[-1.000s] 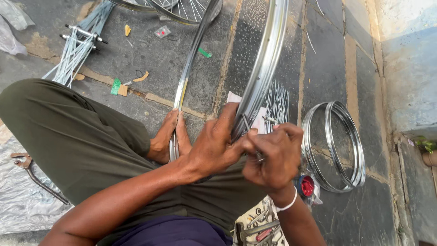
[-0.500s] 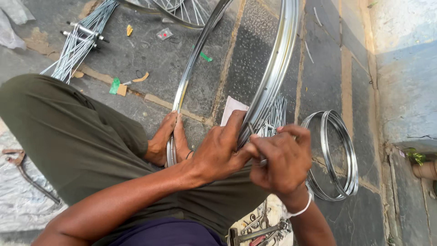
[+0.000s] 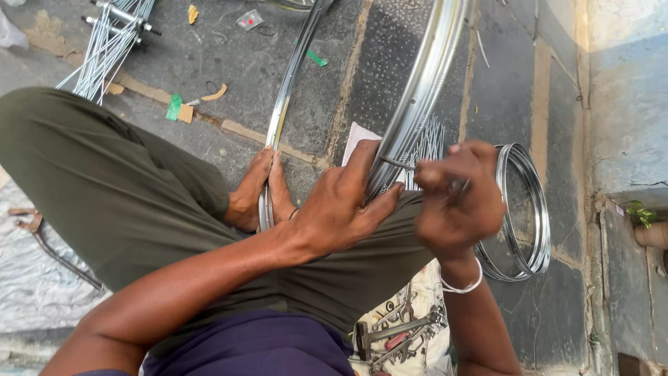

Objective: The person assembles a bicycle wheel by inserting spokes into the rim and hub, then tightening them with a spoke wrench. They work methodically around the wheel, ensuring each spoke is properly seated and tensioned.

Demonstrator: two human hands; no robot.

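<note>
The left hand (image 3: 341, 212) grips a shiny bicycle rim (image 3: 424, 90), steadying it across the olive-trousered lap. The right hand (image 3: 456, 202), blurred, pinches a thin spoke (image 3: 396, 163) against the rim's inner edge. The rim's other side rests between the bare feet (image 3: 261, 191). Spare rims (image 3: 536, 209) lie on the paved floor (image 3: 229, 69) at right.

The wheel rim (image 3: 424, 90) under the left hand's fingers (image 3: 362, 163) is bright chrome silver. Beyond the right hand's fingers (image 3: 452, 163), loose spokes (image 3: 431, 143) are silver on white paper (image 3: 355, 136). Just right of them, stacked rims (image 3: 532, 209) are silver too. Trousers (image 3: 104, 188) are olive green, the shirt (image 3: 257, 345) dark purple, the wristband (image 3: 463, 285) white. The paving (image 3: 236, 69) is speckled dark grey, with green scraps (image 3: 172, 108).
</note>
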